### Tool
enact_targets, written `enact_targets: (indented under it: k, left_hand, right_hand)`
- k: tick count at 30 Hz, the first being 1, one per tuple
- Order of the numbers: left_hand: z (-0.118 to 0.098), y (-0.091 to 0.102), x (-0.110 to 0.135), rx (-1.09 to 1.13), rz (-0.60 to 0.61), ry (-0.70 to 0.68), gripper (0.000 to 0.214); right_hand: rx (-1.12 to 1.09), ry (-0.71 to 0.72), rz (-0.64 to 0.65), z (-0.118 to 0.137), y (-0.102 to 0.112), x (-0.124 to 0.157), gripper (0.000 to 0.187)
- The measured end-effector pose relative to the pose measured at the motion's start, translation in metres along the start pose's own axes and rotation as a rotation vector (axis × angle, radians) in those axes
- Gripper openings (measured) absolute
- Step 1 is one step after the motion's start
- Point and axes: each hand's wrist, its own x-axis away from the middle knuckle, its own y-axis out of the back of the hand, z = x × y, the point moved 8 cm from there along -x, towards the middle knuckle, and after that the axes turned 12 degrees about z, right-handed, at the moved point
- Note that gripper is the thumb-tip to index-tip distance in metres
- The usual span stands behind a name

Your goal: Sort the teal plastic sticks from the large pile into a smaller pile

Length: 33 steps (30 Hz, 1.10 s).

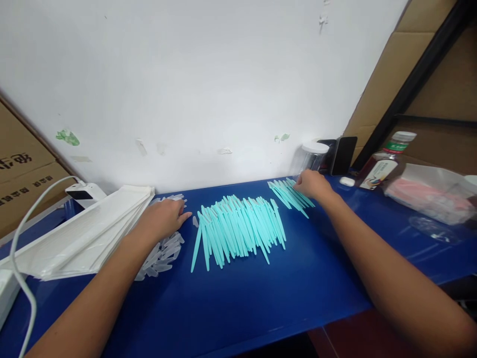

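My left hand (167, 218) is over the loose translucent plastic caps (164, 256) at the left, its thumb held apart from the bent fingers; nothing shows in it. In the middle of the blue table lies a broad row of slim turquoise eyebrow razors (238, 228), handles toward me. Farther right, a smaller group of the same razors (286, 194) lies by the wall. There my right hand (312, 185) is closed at the group's right edge, fingertips pinched on an eyebrow razor. Its palm side is hidden.
White plastic bags (93, 233) lie left, beside a white device (85, 194) with a cable. At the right are a lidded clear jar (313, 155), a dark phone (343, 155), a white earphone case (347, 181), a bottle (385, 161) and a pink-filled plastic pack (432, 194). A wall bounds the back.
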Motion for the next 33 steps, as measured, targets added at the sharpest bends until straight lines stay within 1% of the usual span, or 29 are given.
enact_targets:
  k: [4,11,13,17,20,23,25,28,33]
  left_hand:
    - [0.002,-0.001,-0.001,0.014,-0.004,-0.004,0.042]
    - [0.002,-0.002,-0.003,0.018,-0.008,-0.018,0.04]
    - [0.003,-0.003,-0.003,0.017,-0.012,-0.024,0.04]
    - [0.004,-0.004,-0.005,0.022,-0.015,-0.026,0.041]
    - [0.004,-0.004,-0.004,0.022,-0.008,-0.019,0.041]
    - [0.002,-0.002,-0.003,0.023,0.002,-0.026,0.041]
    - [0.001,-0.001,-0.002,0.024,0.001,-0.028,0.041]
    - [0.001,-0.001,-0.001,0.026,-0.003,-0.03,0.041]
    - [0.0,-0.001,-0.001,0.024,0.013,-0.022,0.043]
  right_hand:
    - [-0.003,0.027,-0.031,0.005,0.0,0.003,0.015]
    - [-0.035,0.075,-0.024,0.008,0.003,0.003,0.023]
    - [-0.05,0.106,0.006,0.01,0.003,0.002,0.024]
    - [-0.077,0.165,0.131,0.017,-0.002,0.003,0.025]
    - [-0.088,0.168,0.208,0.02,-0.006,0.008,0.024]
    - [-0.082,0.164,0.247,0.023,-0.009,0.012,0.031]
    - [-0.066,0.16,0.245,0.026,-0.009,0.013,0.035]
    - [-0.029,0.136,0.229,0.028,-0.01,0.014,0.036]
    - [0.033,0.095,0.179,0.031,-0.009,0.015,0.022]
